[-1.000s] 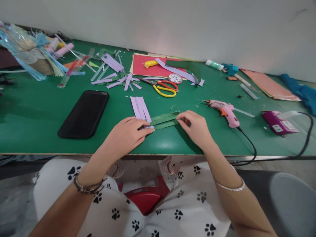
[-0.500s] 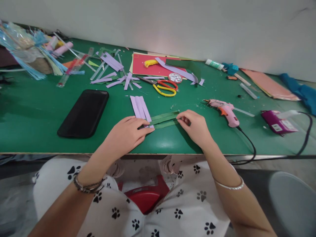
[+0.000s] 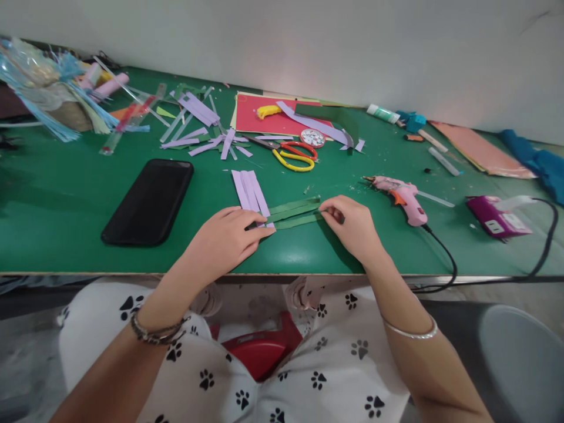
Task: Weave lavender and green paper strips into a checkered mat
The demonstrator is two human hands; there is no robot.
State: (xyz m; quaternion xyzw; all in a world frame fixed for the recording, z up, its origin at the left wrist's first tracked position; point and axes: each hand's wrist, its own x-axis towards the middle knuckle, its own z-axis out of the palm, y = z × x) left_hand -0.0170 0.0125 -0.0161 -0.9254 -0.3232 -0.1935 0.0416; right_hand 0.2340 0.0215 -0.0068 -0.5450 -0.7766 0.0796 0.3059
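Green strips, lying across the purple strips on the table, look light, limp, easy to crease. Right hand pinches one tip; left hand, fingers apart, presses the crossing. Ends seem the best hold.

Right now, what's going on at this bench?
A person is working with paper strips at a green table. The left hand presses on the lavender strips where the green strips meet them; the right hand pinches at the right end of a green strip. A phone lies to the left, a pink glue gun to the right, and scissors beyond the strips.
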